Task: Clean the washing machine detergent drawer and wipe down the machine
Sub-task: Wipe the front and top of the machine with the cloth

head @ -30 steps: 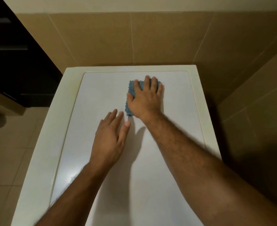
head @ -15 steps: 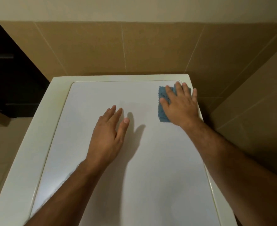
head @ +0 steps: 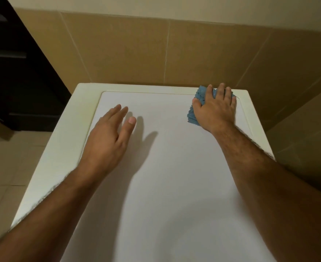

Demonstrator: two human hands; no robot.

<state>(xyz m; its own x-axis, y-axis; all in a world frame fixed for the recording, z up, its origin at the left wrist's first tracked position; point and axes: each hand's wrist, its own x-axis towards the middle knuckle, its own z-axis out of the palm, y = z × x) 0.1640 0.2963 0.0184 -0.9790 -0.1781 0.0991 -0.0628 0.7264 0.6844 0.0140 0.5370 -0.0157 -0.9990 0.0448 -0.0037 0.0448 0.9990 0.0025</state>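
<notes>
The white top of the washing machine (head: pixel 171 186) fills the middle of the head view, with a cream rim around a flat white panel. My right hand (head: pixel 215 108) presses flat on a folded blue cloth (head: pixel 192 116) at the far right corner of the top; most of the cloth is hidden under the palm. My left hand (head: pixel 108 140) lies palm down on the left part of the panel, fingers slightly apart, holding nothing. The detergent drawer is out of view.
A tan tiled wall (head: pixel 137 50) stands right behind the machine and another tiled wall (head: pixel 307 133) close along its right side. Dark cabinetry (head: pixel 14 72) is at the left, with light floor tiles (head: pixel 10 163) below it.
My right hand has slid the blue cloth from the middle back of the top to the far right corner. The left hand has stayed flat in about the same place.
</notes>
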